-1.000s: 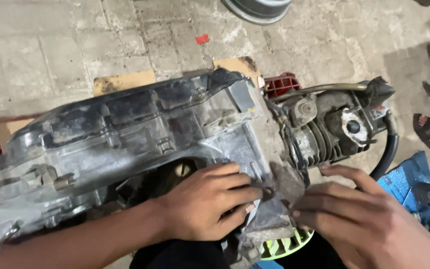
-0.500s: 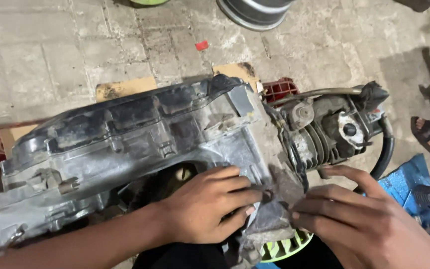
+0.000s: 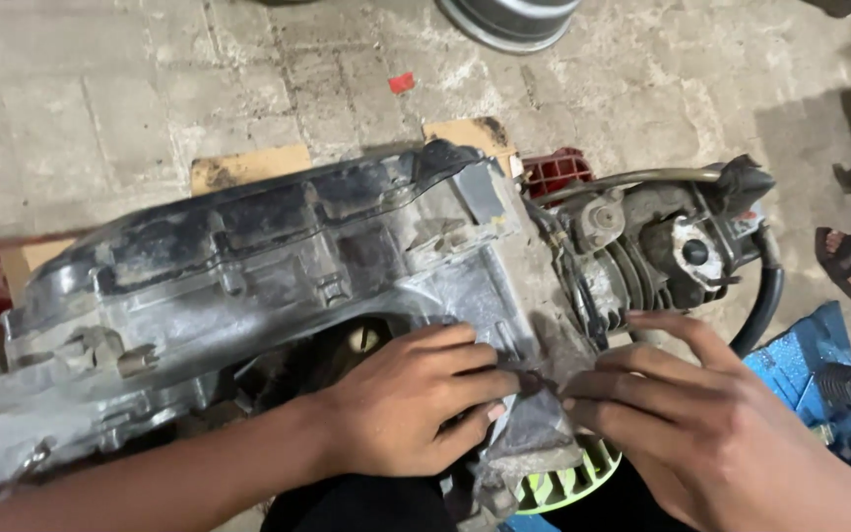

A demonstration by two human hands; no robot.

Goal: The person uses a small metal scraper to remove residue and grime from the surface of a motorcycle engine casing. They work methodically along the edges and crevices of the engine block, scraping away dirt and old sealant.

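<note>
A small dark part (image 3: 529,379) is sitting on the grey metal engine case (image 3: 248,286), a little below the centre of the frame, and both hands are meeting exactly there. The left hand (image 3: 401,409) is coming from the lower left; its fingers (image 3: 465,384) are lying close together, flat on the case, and the tips are touching the small part from the left side. The right hand (image 3: 711,433) is coming from the lower right; its fingers (image 3: 632,389) are spreading a little, and the lower ones are pressing the part from the right. So the part is lying between the two sets of fingertips, about equally near to both; whether it is really pinched, I cannot tell. The long axis of the engine case is running from lower left to upper right. Right of it the finned cylinder (image 3: 642,266) and a black hose (image 3: 765,300) are lying. A green fan (image 3: 568,478) is showing under the hands. A sandalled foot (image 3: 844,261) is standing at the right edge, on the concrete floor (image 3: 100,108).
</note>
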